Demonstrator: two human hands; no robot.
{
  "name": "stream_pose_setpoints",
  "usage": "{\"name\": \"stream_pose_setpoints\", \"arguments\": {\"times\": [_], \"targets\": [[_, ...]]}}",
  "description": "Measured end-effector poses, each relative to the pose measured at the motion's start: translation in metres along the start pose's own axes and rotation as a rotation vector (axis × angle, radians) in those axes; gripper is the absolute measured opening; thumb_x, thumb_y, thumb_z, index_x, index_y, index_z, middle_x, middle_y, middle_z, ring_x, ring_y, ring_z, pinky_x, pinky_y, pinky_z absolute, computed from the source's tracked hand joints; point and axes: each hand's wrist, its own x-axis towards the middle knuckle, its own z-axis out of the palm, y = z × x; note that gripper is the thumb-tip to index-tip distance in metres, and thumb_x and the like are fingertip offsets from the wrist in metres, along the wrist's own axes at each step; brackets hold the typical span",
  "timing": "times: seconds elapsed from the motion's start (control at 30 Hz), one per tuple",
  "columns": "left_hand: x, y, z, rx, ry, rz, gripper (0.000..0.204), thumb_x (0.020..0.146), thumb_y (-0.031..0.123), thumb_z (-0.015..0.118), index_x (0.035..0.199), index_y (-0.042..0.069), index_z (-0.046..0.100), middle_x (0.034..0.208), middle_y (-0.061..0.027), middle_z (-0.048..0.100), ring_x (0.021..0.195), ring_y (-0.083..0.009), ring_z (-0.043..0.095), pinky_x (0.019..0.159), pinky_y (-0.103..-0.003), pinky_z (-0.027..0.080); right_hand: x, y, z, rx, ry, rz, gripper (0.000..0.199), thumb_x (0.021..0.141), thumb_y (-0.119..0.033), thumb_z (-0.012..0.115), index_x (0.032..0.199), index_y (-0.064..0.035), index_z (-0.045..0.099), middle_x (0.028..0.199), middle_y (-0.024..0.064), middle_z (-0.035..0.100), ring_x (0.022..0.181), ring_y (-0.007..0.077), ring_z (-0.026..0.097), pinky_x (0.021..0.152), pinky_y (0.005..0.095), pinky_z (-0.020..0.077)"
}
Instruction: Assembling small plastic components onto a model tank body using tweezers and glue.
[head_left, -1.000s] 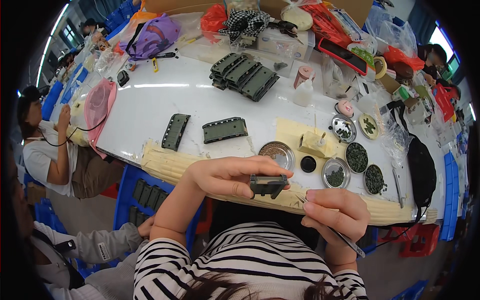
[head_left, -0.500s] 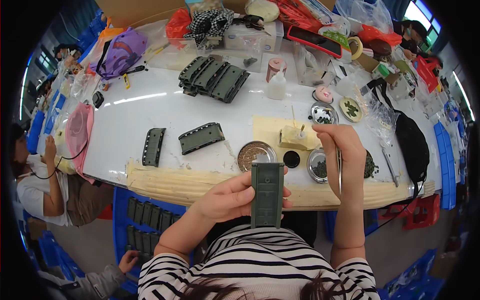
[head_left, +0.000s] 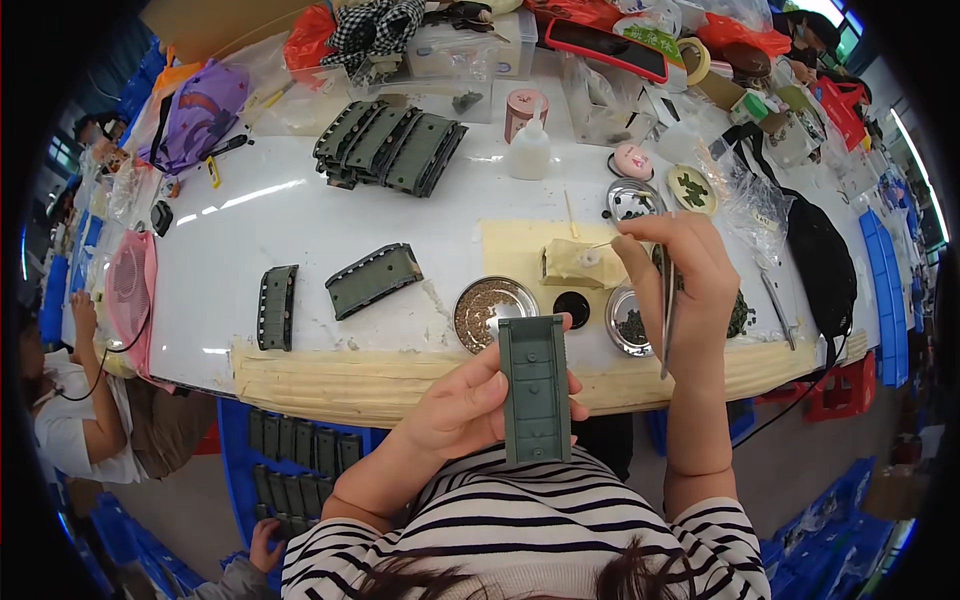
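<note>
Gripping green panel [head_left: 535,390] in left hand [head_left: 462,405] by near edge of counter [head_left: 210,285], hollow side up, prolly for access; pinching stick [head_left: 602,243] with right hand [head_left: 692,265], palming tweezers [head_left: 668,315].

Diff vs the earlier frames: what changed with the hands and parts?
Right hand moved forward from beside the green part to the yellow block, where it now seems to pinch a thin stick; it still holds the tweezers. Left hand kept hold of the part, turning it from edge-on to show its recessed face. Unchanged: two loose green pieces, green stack.
</note>
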Motion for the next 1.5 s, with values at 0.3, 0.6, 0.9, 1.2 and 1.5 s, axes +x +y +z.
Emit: {"name": "stream_pose_setpoints", "arguments": {"times": [0.3,0.6,0.9,1.2,1.5], "targets": [[0.000,-0.005,-0.001,0.036,-0.013,0.018,0.074,0.097,0.037,0.053,0.151,0.006,0.014,0.125,-0.0163,0.052,0.118,-0.0334,0.054,0.096,-0.043,0.047,-0.023,-0.018,0.003,0.539,-0.156,0.102,0.014,0.078,0.005,0.068,0.088,-0.0019,0.062,0.074,0.0054,0.058,0.063,0.0145,0.051,0.057,0.0255,0.0410],[0.000,-0.008,-0.001,0.079,0.032,0.010,0.078,0.094,0.039,0.056,0.149,0.003,0.014,0.124,-0.0221,0.048,0.114,-0.0387,0.055,0.092,-0.052,0.051,-0.027,-0.022,0.005,0.564,-0.153,0.165,0.015,0.076,0.005,0.071,0.087,-0.0017,0.062,0.072,0.0055,0.059,0.062,0.0156,0.053,0.055,0.0260,0.0417],[0.002,-0.007,0.001,0.060,0.060,0.002,0.085,0.091,0.039,0.060,0.149,0.001,0.012,0.119,-0.0200,0.051,0.112,-0.0361,0.057,0.093,-0.051,0.051,-0.023,-0.013,0.001,0.488,-0.137,0.077,0.014,0.078,0.003,0.070,0.088,-0.0010,0.062,0.073,0.0062,0.058,0.063,0.0155,0.052,0.057,0.0260,0.0414],[0.000,-0.011,-0.006,0.060,0.004,-0.004,0.085,0.085,0.035,0.070,0.144,-0.006,0.026,0.111,-0.0119,0.056,0.106,-0.0236,0.059,0.097,-0.045,0.048,-0.011,0.016,0.015,0.050,0.024,0.052,0.014,0.077,0.001,0.071,0.087,-0.0019,0.062,0.075,0.0084,0.058,0.067,0.0223,0.056,0.060,0.0303,0.0443],[-0.002,-0.015,-0.005,0.043,0.046,0.101,0.056,0.077,0.022,0.074,0.119,0.000,0.043,0.104,-0.0162,0.055,0.084,-0.0156,0.059,0.065,-0.032,0.057,-0.020,0.022,0.015,-0.028,-0.149,0.022,0.028,0.081,-0.009,0.070,0.108,-0.0039,0.064,0.089,0.0145,0.063,0.083,0.0322,0.060,0.074,0.0362,0.0481]]}}
